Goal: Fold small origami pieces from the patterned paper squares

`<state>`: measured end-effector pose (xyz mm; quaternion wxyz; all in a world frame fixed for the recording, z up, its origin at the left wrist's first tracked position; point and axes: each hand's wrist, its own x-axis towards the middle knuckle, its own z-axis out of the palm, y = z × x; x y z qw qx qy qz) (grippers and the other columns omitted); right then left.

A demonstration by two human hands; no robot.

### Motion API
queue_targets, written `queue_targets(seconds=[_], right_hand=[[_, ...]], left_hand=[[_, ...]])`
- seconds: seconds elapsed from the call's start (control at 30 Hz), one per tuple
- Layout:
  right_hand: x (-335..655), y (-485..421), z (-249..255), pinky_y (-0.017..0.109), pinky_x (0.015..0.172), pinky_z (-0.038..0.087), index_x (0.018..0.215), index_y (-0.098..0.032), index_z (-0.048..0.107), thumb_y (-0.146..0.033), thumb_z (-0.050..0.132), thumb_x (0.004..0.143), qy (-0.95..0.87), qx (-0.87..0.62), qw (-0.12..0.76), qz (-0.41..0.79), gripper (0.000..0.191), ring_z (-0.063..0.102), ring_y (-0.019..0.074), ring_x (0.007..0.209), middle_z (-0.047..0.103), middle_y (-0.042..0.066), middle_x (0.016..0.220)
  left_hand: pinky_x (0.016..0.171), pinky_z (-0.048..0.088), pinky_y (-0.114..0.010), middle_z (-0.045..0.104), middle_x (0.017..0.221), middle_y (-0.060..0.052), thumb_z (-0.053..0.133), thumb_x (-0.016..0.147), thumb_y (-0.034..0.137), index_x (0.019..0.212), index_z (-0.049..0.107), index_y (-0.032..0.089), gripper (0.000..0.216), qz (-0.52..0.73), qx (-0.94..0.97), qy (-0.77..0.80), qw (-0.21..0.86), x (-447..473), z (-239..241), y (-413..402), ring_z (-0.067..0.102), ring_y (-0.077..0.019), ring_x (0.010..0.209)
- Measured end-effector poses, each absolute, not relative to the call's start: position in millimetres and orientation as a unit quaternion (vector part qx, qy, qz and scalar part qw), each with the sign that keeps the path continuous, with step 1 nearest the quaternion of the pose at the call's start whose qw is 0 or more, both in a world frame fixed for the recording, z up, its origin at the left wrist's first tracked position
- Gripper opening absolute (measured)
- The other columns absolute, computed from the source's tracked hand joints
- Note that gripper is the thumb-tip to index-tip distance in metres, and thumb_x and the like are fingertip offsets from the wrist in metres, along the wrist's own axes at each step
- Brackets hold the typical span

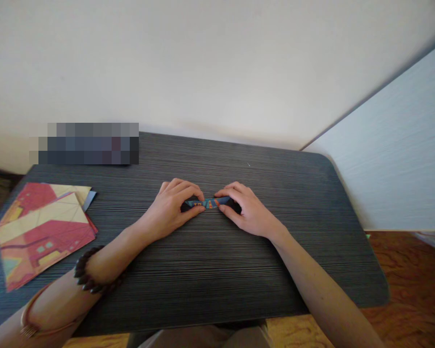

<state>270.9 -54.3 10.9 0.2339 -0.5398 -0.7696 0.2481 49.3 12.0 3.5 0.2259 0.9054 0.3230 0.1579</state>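
Note:
Between my two hands, a narrow folded strip of patterned paper (210, 203) in blue, teal and orange lies low over the middle of the dark table. My left hand (174, 205) pinches its left part between thumb and fingers. At the right part, my right hand (244, 208) grips it the same way. Both ends of the paper reach back into the curl of the fingers, where they show only in part. A beaded bracelet and a thin band circle my left wrist and forearm.
Several patterned paper sheets (47, 237) in red and cream overlap at the table's left side. Behind them, a blurred-out dark object (90, 145) stands by the wall. The dark table (210, 280) meets a pale wall (217, 72); a light panel (395, 154) rises at right.

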Motion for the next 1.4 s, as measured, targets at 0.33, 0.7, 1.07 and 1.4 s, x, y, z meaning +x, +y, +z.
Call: queue_targets(seconds=[0.33, 0.7, 1.07, 1.4], right_hand=[[263.2, -54.2, 2.0, 0.029, 0.074, 0.036, 0.09, -0.02, 0.057, -0.027, 0.054, 0.09, -0.772, -0.539, 0.266, 0.207, 0.007, 0.055, 0.0142, 0.082, 0.062, 0.001, 0.086], [264.8, -51.9, -3.3, 0.028, 0.071, 0.035, 0.086, -0.022, 0.066, -0.038, 0.062, 0.084, -0.762, -0.539, 0.285, 0.219, 0.017, 0.055, 0.0129, 0.073, 0.067, -0.001, 0.08], [266.2, -51.7, 1.0, 0.028, 0.068, 0.035, 0.078, -0.02, 0.07, -0.042, 0.066, 0.08, -0.745, -0.547, 0.292, 0.247, 0.022, 0.056, 0.0123, 0.064, 0.068, -0.001, 0.07], [271.4, -53.1, 7.9, 0.028, 0.073, 0.035, 0.065, -0.02, 0.071, -0.036, 0.053, 0.091, -0.751, -0.519, 0.283, 0.295, 0.035, 0.056, 0.0088, 0.057, 0.067, -0.002, 0.06]], left_hand=[[0.082, 0.04, -0.034, 0.064, 0.095, -0.002, 0.062, 0.082, 0.036, 0.1, 0.057, 0.021, 0.024, 0.178, 0.894, 0.313, 0.265, 50.4, 1.9, 12.1, 0.056, -0.0186, 0.089], [0.078, 0.042, -0.031, 0.07, 0.084, 0.002, 0.067, 0.077, 0.038, 0.088, 0.071, 0.027, 0.016, 0.193, 0.845, 0.384, 0.319, 52.3, 4.2, 10.5, 0.061, -0.0172, 0.081], [0.068, 0.05, -0.025, 0.074, 0.087, 0.002, 0.069, 0.073, 0.045, 0.092, 0.074, 0.026, 0.027, 0.158, 0.725, 0.433, 0.512, 49.5, 15.3, 15.1, 0.067, -0.0185, 0.081], [0.06, 0.05, -0.02, 0.075, 0.08, -0.001, 0.067, 0.077, 0.04, 0.105, 0.069, 0.019, 0.035, 0.12, 0.67, 0.415, 0.604, 43.5, 17.0, 21.2, 0.069, -0.0168, 0.073]])
